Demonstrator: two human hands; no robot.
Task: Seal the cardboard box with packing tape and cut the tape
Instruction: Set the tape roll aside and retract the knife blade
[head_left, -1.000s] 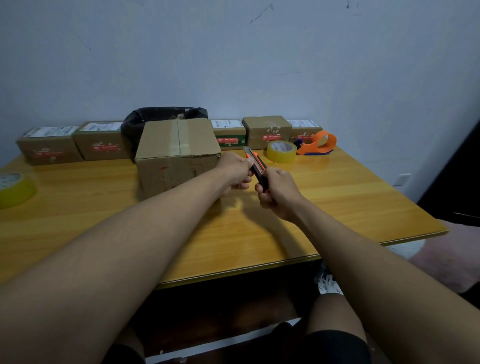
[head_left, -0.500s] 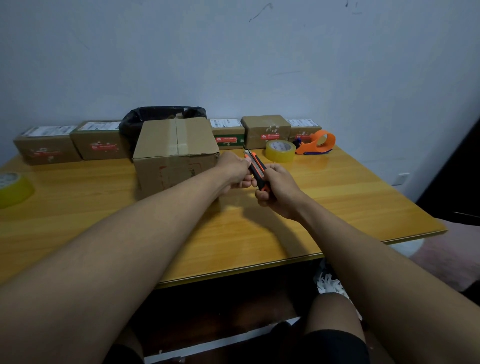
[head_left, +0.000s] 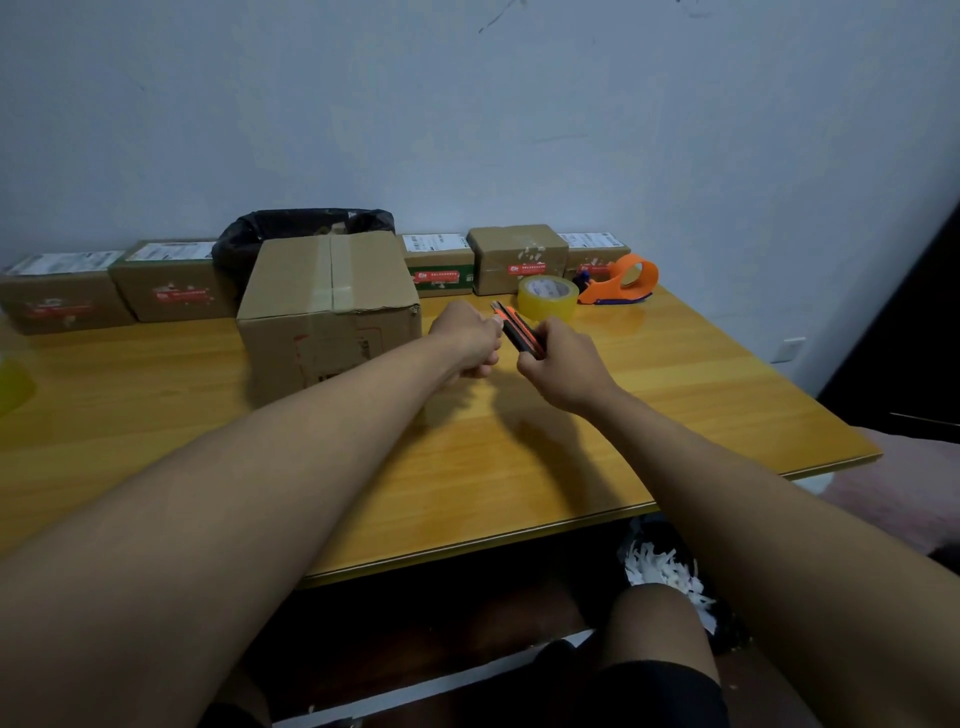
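Note:
A brown cardboard box (head_left: 332, 306) stands on the wooden table (head_left: 675, 395), with a strip of clear tape running down the middle of its top. Just right of the box, my right hand (head_left: 558, 364) is wrapped around the handle of an orange and black utility knife (head_left: 514, 327) that points up and away. My left hand (head_left: 467, 340) is curled with its fingertips at the knife's tip end. A roll of yellowish packing tape (head_left: 547, 297) lies flat behind the knife. An orange tape dispenser (head_left: 621, 280) sits beside that roll.
Several small labelled parcels (head_left: 171, 280) line the back edge against the wall. A bin with a black liner (head_left: 306, 234) stands behind the box. Another yellow tape roll (head_left: 13, 384) is at the far left edge. My knees are under the table's front edge.
Both hands with the knife have shifted slightly away from me and up. The box and tape rolls have not moved.

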